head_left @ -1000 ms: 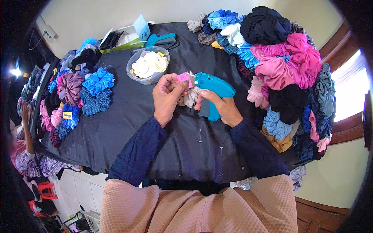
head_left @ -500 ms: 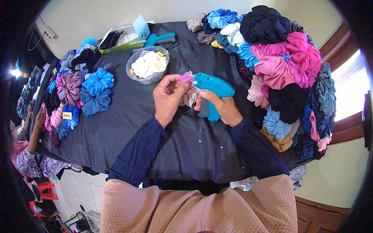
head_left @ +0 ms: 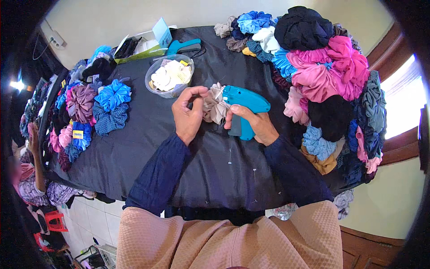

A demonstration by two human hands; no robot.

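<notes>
My right hand (head_left: 256, 123) grips a teal tagging gun (head_left: 246, 99), with the thumb over its back and the nose pointing left. A beige scrunchie (head_left: 216, 106) sits against the gun's nose, a strip of it lying over the tip. Just left of the scrunchie is my left hand (head_left: 187, 115), thumb and index finger apart in a loose curve with nothing visible between them. Its edge comes close to the scrunchie; whether they touch is hard to tell. The needle is hidden by the fabric.
A clear tub (head_left: 169, 76) of paper tags stands beyond my left hand. Behind it lie a second tagging gun (head_left: 183, 46) and an open box (head_left: 143, 47). Scrunchie piles rise at left (head_left: 111, 105) and right (head_left: 313, 80). Loose plastic fasteners (head_left: 230, 157) lie nearby. Another person's arm (head_left: 36, 157) shows far left.
My left hand has moved slightly left, off the pink tag at the gun's nose. That tag no longer shows, and more of the beige scrunchie is visible. The right hand stays put.
</notes>
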